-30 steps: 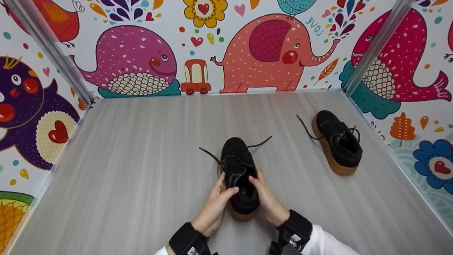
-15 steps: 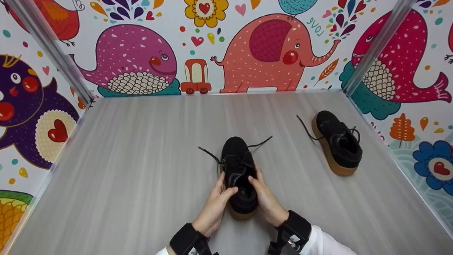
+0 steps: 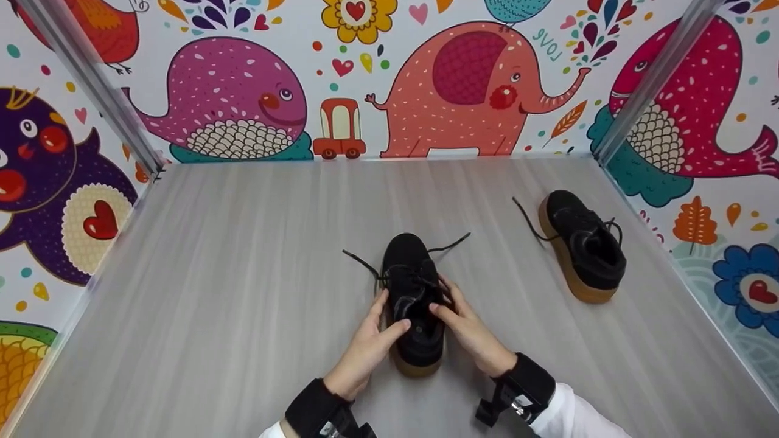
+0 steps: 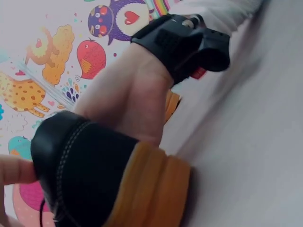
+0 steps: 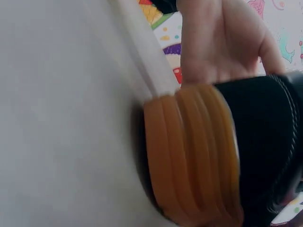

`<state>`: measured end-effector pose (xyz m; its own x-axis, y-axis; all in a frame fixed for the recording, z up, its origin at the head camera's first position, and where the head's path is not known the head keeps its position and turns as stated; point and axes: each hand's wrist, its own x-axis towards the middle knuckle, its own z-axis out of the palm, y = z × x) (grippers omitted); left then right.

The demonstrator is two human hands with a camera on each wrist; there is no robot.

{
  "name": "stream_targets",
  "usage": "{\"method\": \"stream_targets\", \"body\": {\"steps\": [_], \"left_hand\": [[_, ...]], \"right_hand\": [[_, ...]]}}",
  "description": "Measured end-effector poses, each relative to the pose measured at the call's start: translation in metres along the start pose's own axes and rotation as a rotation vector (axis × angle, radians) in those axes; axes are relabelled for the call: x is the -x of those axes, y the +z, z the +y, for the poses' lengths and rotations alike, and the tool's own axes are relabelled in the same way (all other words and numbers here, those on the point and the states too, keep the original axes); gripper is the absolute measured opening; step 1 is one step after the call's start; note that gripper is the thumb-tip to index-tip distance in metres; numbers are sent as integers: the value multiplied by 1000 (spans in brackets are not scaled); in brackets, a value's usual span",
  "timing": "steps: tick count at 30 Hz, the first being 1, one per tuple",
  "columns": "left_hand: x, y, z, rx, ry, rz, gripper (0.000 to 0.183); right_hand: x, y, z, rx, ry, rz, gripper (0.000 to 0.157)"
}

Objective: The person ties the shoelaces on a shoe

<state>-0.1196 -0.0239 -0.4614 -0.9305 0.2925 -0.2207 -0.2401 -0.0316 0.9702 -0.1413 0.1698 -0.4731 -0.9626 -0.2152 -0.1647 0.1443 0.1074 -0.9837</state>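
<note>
A black low-cut lace-up shoe [image 3: 409, 255] with a tan sole stands on the grey wood-grain surface, toe pointing away from me, its lace ends spread to both sides. My left hand [image 3: 365, 347] holds its left side, the thumb over the collar's edge and the fingers along the outside. On the opposite side my right hand [image 3: 475, 334] keeps its thumb at the opening and its fingers along the outer side, by the lace. From the left wrist, the dark heel [image 4: 94, 170] hides part of the right hand's fingers. The right wrist view shows the thick ridged sole [image 5: 189, 156] up close.
A matching black shoe [image 3: 584, 243] stands at the right, a loose lace reaching out on its left. White panels printed with cartoon animals, such as an elephant [image 3: 456, 115], wall the surface at the back and sides. Metal strips [image 3: 657, 79] run up the corners.
My right hand and wrist have shifted slightly to the right, its fingers spreading outward from the shoe's side. The left hand stays nearly in place, and both shoes remain where they were.
</note>
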Motion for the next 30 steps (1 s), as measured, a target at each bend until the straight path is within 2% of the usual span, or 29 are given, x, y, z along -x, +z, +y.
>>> {"method": "stream_targets", "body": {"steps": [4, 9, 14, 19, 22, 26, 30], "left_hand": [[1, 0, 3, -73, 45, 0, 71], [1, 1, 7, -111, 78, -5, 65], [-6, 7, 11, -127, 79, 19, 62], [-16, 12, 13, -95, 80, 62, 63], [-25, 13, 15, -50, 98, 97, 60], [-34, 16, 20, 56, 121, 136, 54], [-39, 20, 26, 167, 153, 135, 48]], "right_hand": [[0, -7, -4, 84, -89, 30, 53], [-10, -16, -16, 250, -270, 80, 32], [-23, -18, -28, 373, -367, 74, 25], [-36, -12, -34, 358, -354, 50, 21], [-40, -8, -38, 314, -334, 67, 15], [-44, -5, -39, 185, -268, 108, 14], [-46, -6, -41, 64, -206, 166, 16]]}}
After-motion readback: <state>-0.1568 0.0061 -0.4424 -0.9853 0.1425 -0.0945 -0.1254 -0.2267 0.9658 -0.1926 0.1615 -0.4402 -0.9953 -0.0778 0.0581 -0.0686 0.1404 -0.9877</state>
